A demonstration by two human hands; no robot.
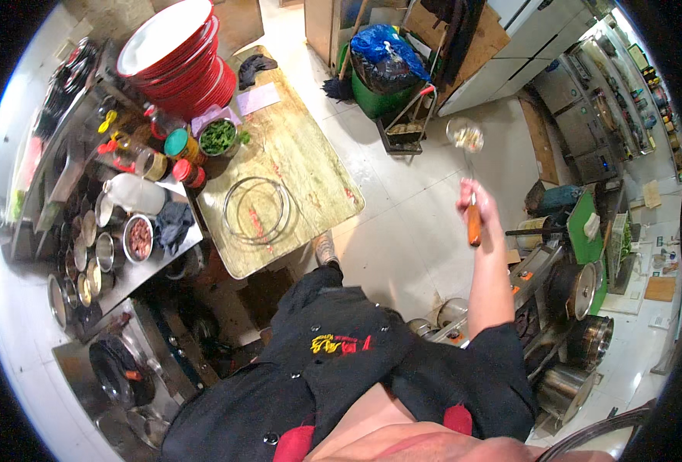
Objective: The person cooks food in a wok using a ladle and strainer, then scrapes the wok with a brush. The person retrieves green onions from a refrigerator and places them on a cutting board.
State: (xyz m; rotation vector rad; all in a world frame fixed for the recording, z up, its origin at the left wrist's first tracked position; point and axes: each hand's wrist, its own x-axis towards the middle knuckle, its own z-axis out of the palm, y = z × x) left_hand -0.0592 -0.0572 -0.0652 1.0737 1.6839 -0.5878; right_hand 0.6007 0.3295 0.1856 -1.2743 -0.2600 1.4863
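My right hand (479,205) is closed around the wooden handle (474,225) of a metal ladle (465,136). The ladle's round bowl, over the tiled floor, holds whitish food pieces. My left hand is out of view. Before me, to the left, stands a worn yellowish table (306,173) with a round metal ring (286,216) and red food scraps on it. A metal bowl of chopped green herbs (218,136), a red-lidded jar (188,172) and a tall stack of red-rimmed plates (170,58) are at its far left.
Left, a steel counter (167,254) carries a bowl of raw meat (140,238), a dark cloth (173,225) and a white jug (136,193). A green bin (369,95) with bags stands ahead. Stove and pots (583,291) line the right; a wok (118,369) is lower left.
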